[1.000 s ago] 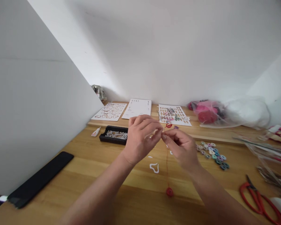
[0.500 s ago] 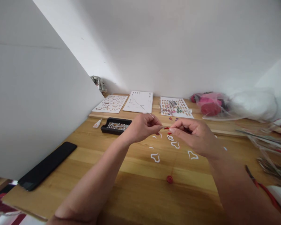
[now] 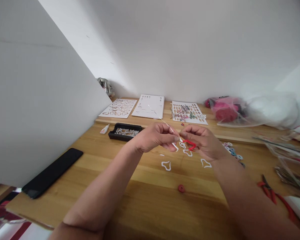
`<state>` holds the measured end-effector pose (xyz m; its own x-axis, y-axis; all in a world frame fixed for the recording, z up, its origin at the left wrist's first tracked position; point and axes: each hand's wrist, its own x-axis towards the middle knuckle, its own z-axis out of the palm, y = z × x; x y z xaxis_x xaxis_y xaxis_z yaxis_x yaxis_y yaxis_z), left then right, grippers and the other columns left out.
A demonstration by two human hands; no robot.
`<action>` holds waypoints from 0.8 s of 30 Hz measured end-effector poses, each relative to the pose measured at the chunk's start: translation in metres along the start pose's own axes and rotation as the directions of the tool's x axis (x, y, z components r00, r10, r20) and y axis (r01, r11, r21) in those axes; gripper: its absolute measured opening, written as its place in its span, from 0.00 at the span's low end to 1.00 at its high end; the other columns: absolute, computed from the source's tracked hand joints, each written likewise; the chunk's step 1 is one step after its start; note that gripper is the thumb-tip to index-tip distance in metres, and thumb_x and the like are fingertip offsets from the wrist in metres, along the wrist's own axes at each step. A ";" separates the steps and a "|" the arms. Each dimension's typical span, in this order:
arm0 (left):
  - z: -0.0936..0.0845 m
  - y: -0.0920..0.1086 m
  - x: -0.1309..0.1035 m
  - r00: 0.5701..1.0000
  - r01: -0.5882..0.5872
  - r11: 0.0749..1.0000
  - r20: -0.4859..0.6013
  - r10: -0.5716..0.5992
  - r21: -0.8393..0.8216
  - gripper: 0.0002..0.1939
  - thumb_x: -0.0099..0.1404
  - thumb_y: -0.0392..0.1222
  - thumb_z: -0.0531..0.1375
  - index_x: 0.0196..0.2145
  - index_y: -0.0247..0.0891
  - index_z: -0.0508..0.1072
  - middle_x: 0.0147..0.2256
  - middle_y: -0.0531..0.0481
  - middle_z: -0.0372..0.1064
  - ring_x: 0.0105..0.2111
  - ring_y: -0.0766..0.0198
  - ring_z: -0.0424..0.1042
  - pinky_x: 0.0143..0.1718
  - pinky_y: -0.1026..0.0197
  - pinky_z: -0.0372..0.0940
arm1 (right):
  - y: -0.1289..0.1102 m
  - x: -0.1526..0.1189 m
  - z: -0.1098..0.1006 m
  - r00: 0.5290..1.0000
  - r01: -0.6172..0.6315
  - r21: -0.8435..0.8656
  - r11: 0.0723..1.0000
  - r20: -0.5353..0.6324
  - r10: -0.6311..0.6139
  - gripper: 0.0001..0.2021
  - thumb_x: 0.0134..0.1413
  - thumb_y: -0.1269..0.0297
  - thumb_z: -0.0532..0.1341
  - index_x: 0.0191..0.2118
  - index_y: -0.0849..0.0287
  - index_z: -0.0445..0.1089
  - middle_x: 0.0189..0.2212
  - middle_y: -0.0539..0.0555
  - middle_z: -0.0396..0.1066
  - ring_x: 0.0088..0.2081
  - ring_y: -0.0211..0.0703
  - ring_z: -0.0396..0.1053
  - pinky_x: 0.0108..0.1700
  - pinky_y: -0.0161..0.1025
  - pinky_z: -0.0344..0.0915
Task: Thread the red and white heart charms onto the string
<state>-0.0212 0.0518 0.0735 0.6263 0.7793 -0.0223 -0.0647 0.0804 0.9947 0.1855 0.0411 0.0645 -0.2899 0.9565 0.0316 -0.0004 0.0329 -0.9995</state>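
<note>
My left hand (image 3: 161,136) is closed, thumb and forefinger pinching a thin pale wire (image 3: 168,125) that sticks up to the left. Just beside it, the fingertips of my right hand (image 3: 202,140) are closed on a red outline-shaped piece (image 3: 192,146), which hangs below them. Fingers partly hide where wire and red piece meet. Under the hands lie white outline cut-outs, among them a curvy one (image 3: 187,153) and a small flower-like one (image 3: 182,145). Nearer me are another white cut-out (image 3: 167,166) and a red thread bobbin (image 3: 181,188).
A black tray (image 3: 112,135) of beads and a small glue tube (image 3: 104,129) stand left. Several bobbins (image 3: 232,151) and red-handled pliers (image 3: 268,190) lie right. Patterned sheets (image 3: 148,106) rest at the back, bags (image 3: 272,111) back right, a black phone (image 3: 53,171) front left.
The red piece has come into fuller view, now hanging under my right fingers. My right hand has shifted slightly left, and bobbins beside its wrist are uncovered.
</note>
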 end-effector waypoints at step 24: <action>0.002 0.002 -0.005 0.850 -0.147 0.971 -0.477 0.222 0.190 0.04 0.63 0.35 0.62 0.31 0.33 0.70 0.25 0.54 0.68 0.25 0.71 0.73 0.30 0.66 0.71 | -0.005 -0.020 0.033 0.973 0.215 -0.464 0.859 0.027 -0.229 0.12 0.59 0.56 0.62 0.30 0.58 0.72 0.18 0.45 0.54 0.21 0.34 0.48 0.24 0.36 0.45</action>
<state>-0.0231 0.0468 0.0760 0.1470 0.9770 0.1542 -0.0068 -0.1549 0.9879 0.1596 0.0124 0.0685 -0.3077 0.9156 0.2589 0.3819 0.3681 -0.8477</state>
